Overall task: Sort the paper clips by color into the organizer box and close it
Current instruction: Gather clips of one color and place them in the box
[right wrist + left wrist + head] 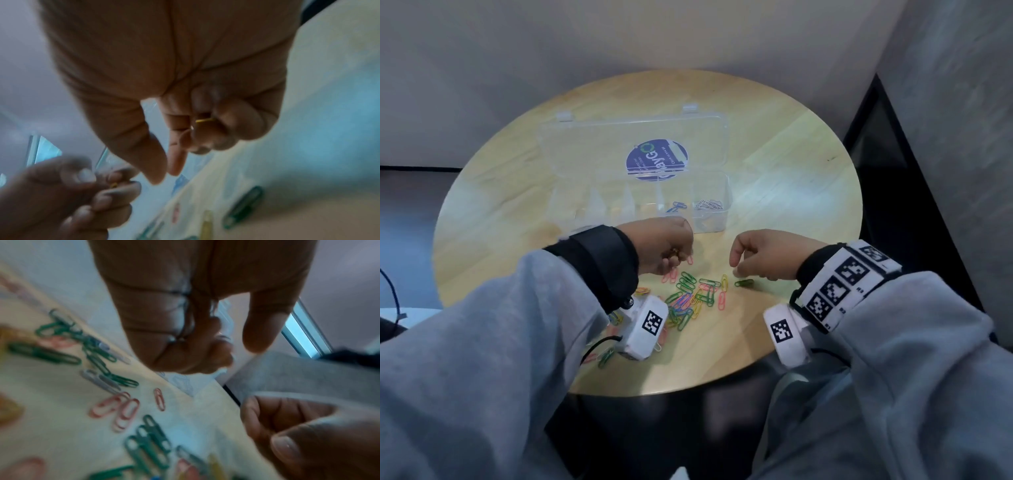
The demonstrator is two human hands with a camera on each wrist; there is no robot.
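The clear organizer box [717, 219] stands open at the table's middle, its lid [592, 147] laid back. Blue clips [676, 207] lie in one compartment and white clips [709, 204] in the rightmost one. A mixed pile of coloured paper clips [688, 298] lies in front of the box. My left hand [674, 259] hovers over the pile's far edge and pinches a yellow clip [114, 185]. My right hand [734, 269] hangs just above a lone green clip [743, 282]. Its thumb and forefinger point down, and a yellow clip [203, 121] sits in its curled fingers.
The round wooden table [791, 171] stands against a pale wall. More clips lie under my left wrist, by the front edge [671, 390]. Dark floor shows to the right and below. The box's left compartments look empty.
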